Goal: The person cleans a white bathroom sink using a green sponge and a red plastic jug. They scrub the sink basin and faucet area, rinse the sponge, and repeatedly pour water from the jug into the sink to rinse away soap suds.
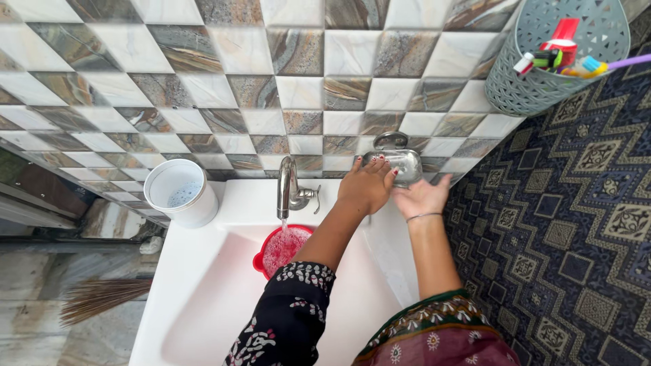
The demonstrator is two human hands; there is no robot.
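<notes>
My left hand [366, 186] reaches over the back of the white sink [203, 271], its fingers laid over the front of a shiny metal soap dispenser [401, 163] fixed to the tiled wall. Just right of it and below the dispenser, my right hand [422, 196] is held palm up with the fingers spread and nothing in it. A thin bangle circles that wrist. A steel tap [288, 186] runs water into a red mug [281, 249] standing in the basin; my left forearm passes over the mug's right side.
A white plastic tumbler [180, 191] stands on the sink's back left corner. A grey perforated basket [556, 57] with toothbrushes and tubes hangs at the upper right. A broom [102, 298] lies on the floor to the left.
</notes>
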